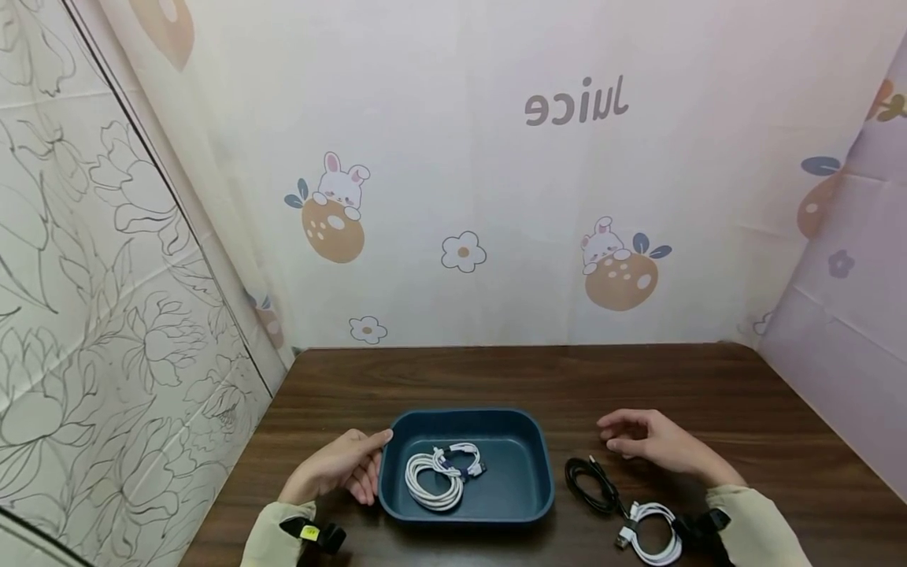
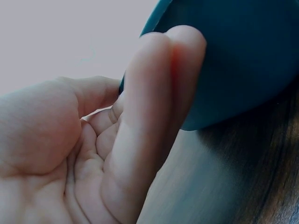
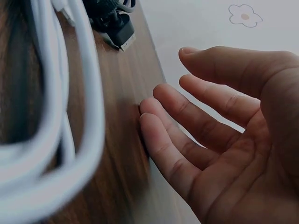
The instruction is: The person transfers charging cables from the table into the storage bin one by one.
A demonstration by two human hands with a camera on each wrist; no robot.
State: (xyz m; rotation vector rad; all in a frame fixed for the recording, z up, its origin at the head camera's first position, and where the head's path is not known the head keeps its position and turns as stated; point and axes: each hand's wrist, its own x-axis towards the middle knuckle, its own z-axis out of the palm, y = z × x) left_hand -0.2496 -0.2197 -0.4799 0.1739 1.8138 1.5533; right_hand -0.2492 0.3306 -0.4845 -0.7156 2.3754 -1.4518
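Observation:
At the left end of a dark blue rectangular tray (image 1: 506,484), my left hand (image 1: 343,466) grips the wall, thumb at the rim and the other fingers against the outside. Inside the tray lies a coiled white cable (image 1: 442,502), bundled with a dark tie. My right hand (image 1: 662,442) is held over the table to the right, fingers loosely bent and holding nothing. Nearest to it are a coiled black cable (image 1: 605,502) and, closer to me, a coiled white charging cable (image 1: 664,557). The right wrist view shows that white cable's loops (image 3: 96,140) large beside the fingers.
The brown wood-grain table (image 1: 510,378) carries everything. A pale curtain (image 1: 460,173) printed with rabbits and fruit hangs along its back edge, with more fabric (image 1: 843,339) at the right. Flower-patterned sheeting (image 1: 127,315) stands at the left.

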